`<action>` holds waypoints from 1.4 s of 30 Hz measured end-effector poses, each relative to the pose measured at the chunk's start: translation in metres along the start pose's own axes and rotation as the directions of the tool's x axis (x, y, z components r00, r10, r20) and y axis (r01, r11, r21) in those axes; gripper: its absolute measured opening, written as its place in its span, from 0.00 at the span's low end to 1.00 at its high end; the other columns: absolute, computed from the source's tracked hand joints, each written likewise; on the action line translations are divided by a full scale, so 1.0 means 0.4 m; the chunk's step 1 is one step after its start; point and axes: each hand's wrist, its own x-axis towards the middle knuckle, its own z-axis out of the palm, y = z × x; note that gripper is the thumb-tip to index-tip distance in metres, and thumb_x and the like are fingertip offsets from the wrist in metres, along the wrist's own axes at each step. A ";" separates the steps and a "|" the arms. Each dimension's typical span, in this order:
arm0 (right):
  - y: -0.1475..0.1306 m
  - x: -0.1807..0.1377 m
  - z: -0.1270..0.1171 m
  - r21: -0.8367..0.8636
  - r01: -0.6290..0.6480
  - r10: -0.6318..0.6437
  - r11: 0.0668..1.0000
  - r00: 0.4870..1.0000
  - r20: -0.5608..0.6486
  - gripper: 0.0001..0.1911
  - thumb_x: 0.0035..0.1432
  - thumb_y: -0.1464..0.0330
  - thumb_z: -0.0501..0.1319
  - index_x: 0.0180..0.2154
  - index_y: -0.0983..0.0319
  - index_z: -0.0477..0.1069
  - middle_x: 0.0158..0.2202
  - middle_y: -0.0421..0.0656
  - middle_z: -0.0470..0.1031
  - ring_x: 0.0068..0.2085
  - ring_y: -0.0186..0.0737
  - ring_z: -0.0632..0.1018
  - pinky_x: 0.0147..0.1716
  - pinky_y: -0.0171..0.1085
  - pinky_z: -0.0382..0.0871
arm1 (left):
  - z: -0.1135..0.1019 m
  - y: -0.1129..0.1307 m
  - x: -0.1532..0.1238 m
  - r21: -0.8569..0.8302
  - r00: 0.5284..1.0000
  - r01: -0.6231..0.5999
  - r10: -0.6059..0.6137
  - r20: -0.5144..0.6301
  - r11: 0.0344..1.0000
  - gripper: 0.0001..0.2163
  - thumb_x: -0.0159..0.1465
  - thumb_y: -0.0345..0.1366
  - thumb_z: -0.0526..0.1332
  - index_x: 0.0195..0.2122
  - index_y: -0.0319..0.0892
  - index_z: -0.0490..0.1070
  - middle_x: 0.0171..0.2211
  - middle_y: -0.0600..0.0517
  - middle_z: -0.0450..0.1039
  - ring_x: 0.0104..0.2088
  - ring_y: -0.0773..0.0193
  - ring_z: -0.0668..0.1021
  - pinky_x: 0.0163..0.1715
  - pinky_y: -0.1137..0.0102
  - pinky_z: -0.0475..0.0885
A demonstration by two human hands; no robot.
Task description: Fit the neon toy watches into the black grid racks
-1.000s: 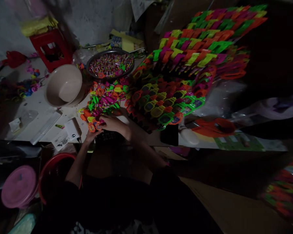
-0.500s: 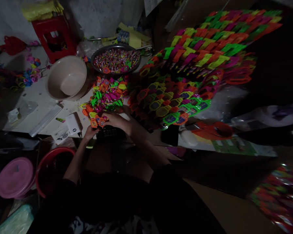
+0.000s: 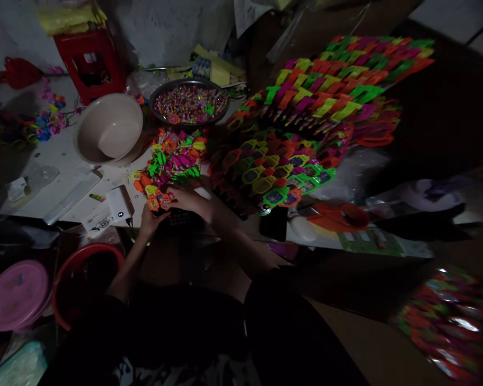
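Observation:
Both my hands meet at the near edge of a white table (image 3: 60, 161), over a dark gridded object (image 3: 181, 219). My left hand (image 3: 149, 219) curls its fingers up against a small orange toy piece (image 3: 158, 201). My right hand (image 3: 189, 199) lies beside it, fingers bent on the same cluster of orange pieces. Just beyond the hands lies a heap of small neon toy pieces (image 3: 173, 158) in green, pink and orange. The light is dim, so the exact grip is hard to read.
A metal bowl of small candies (image 3: 190, 102) and a beige bowl (image 3: 108, 128) stand behind the heap. Large stacks of neon toy glasses (image 3: 306, 123) fill the right. A white power bank (image 3: 118, 203), red stool (image 3: 87, 59), red bucket (image 3: 84, 279) and pink lid (image 3: 14, 294) sit left.
The view has shifted a little; my hands stay together at the table edge on the orange pieces, the left hand having closed in slightly toward the right.

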 end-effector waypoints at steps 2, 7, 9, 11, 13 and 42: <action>0.002 -0.004 0.002 0.080 -0.008 0.008 0.997 1.000 0.002 0.16 0.57 0.72 0.66 0.48 0.63 0.70 0.49 0.47 0.75 0.48 0.43 0.75 0.46 0.36 0.67 | -0.001 0.015 -0.045 0.128 0.980 0.049 -0.023 -0.199 0.991 0.25 0.53 0.43 0.71 0.49 0.40 0.69 0.46 0.44 0.73 0.50 0.54 0.75 0.52 0.60 0.70; 0.013 -0.013 0.024 0.203 0.037 -0.027 0.978 0.998 -0.052 0.19 0.59 0.69 0.64 0.52 0.61 0.68 0.52 0.45 0.74 0.51 0.41 0.75 0.50 0.35 0.67 | 0.019 0.080 -0.105 0.318 0.991 0.120 -0.096 -0.091 0.941 0.13 0.64 0.42 0.62 0.47 0.42 0.74 0.44 0.45 0.77 0.46 0.55 0.78 0.49 0.64 0.70; 0.018 -0.010 0.036 0.190 0.047 -0.033 0.981 0.997 -0.076 0.20 0.59 0.68 0.64 0.53 0.62 0.68 0.53 0.46 0.72 0.54 0.41 0.73 0.52 0.37 0.66 | 0.026 0.109 -0.095 0.387 0.984 0.172 -0.173 -0.033 0.906 0.14 0.66 0.42 0.60 0.51 0.44 0.74 0.46 0.45 0.78 0.45 0.56 0.79 0.46 0.65 0.70; 0.020 -0.007 0.043 0.184 0.054 -0.038 0.981 0.995 -0.090 0.21 0.59 0.69 0.64 0.54 0.62 0.68 0.55 0.47 0.71 0.55 0.42 0.73 0.54 0.38 0.65 | 0.029 0.132 -0.078 0.465 0.973 0.208 -0.231 -0.009 0.860 0.15 0.68 0.43 0.58 0.52 0.44 0.74 0.48 0.45 0.78 0.44 0.54 0.80 0.44 0.66 0.70; 0.019 -0.006 0.045 0.192 0.060 -0.040 0.979 0.994 -0.105 0.22 0.59 0.69 0.64 0.56 0.62 0.68 0.56 0.48 0.71 0.57 0.42 0.72 0.56 0.39 0.65 | 0.030 0.146 -0.065 0.528 0.963 0.231 -0.268 -0.007 0.817 0.16 0.69 0.45 0.56 0.51 0.45 0.74 0.47 0.44 0.79 0.43 0.53 0.80 0.42 0.65 0.70; 0.143 -0.232 0.186 0.428 -0.499 0.635 0.754 0.720 -0.279 0.16 0.65 0.64 0.56 0.50 0.66 0.71 0.50 0.55 0.74 0.52 0.50 0.74 0.54 0.47 0.66 | 0.080 0.141 -0.044 0.528 0.939 0.340 -0.251 -0.235 0.778 0.12 0.64 0.47 0.60 0.37 0.44 0.74 0.33 0.50 0.76 0.33 0.60 0.76 0.32 0.69 0.65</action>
